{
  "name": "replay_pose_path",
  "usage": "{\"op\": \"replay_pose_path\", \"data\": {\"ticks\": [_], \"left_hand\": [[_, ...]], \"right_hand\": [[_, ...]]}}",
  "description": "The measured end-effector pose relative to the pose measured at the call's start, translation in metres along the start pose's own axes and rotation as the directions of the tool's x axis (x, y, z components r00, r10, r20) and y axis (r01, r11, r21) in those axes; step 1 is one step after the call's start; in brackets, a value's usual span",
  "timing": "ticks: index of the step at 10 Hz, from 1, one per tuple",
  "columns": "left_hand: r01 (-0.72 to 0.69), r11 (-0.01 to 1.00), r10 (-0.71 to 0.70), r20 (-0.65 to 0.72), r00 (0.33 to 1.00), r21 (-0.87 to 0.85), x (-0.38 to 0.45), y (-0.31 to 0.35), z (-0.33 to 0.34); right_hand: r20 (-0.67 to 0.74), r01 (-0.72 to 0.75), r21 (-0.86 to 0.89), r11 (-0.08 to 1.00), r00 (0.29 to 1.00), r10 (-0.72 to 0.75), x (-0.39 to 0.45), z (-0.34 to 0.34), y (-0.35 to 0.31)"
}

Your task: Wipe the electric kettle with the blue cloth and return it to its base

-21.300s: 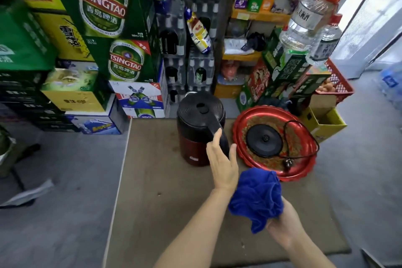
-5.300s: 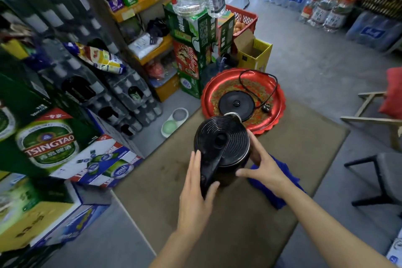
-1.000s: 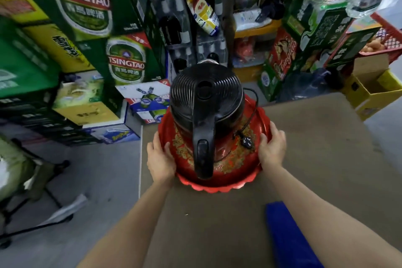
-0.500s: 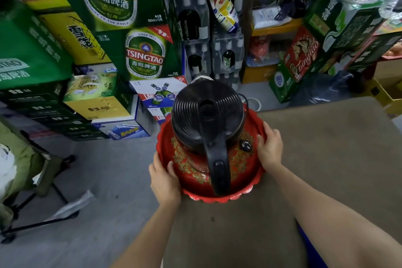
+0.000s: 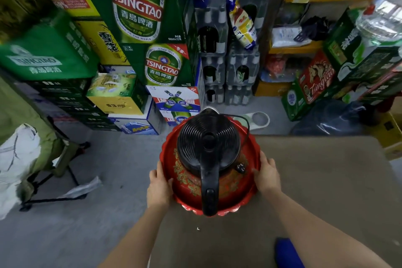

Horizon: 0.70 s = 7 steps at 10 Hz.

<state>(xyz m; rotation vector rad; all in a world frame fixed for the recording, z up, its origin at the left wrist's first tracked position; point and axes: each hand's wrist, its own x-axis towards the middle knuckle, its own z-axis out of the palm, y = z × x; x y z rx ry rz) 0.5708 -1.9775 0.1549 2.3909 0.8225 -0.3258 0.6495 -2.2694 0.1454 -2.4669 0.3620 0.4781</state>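
Observation:
The electric kettle point(image 5: 208, 148), black ribbed lid and handle toward me, stands upright on a red tray point(image 5: 250, 193); its base is hidden beneath it. The black cord point(image 5: 248, 128) loops behind, and its plug point(image 5: 240, 168) lies in the tray. My left hand point(image 5: 158, 187) grips the tray's left rim, thumb over the edge. My right hand point(image 5: 266, 173) holds the right rim. The blue cloth point(image 5: 286, 253) lies on the brown table point(image 5: 326, 180) near me, partly under my right forearm.
The tray sits at the table's far left corner, its left side at the edge above the grey floor point(image 5: 97, 180). Stacked beer cartons point(image 5: 139, 17) and bottle packs point(image 5: 228, 72) rise behind. A folding stool point(image 5: 54, 159) stands at the left.
Both hands have kept hold of the tray and shifted it with the kettle a little along the table's far left corner. The cloth stays lying on the table.

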Motion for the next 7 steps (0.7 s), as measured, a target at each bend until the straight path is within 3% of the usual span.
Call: {"op": "replay_pose_path", "data": {"ticks": [3, 7], "left_hand": [[0.079, 0.997, -0.078, -0.085, 0.993, 0.01, 0.002, 0.0, 0.021], [0.069, 0.998, -0.069, -0.058, 0.996, 0.009, -0.038, -0.011, 0.021]], "right_hand": [[0.051, 0.102, -0.033, 0.994, 0.994, -0.1, 0.005, 0.008, 0.019], [0.101, 0.16, -0.17, 0.972, 0.984, -0.145, -0.007, -0.019, 0.017]]}}
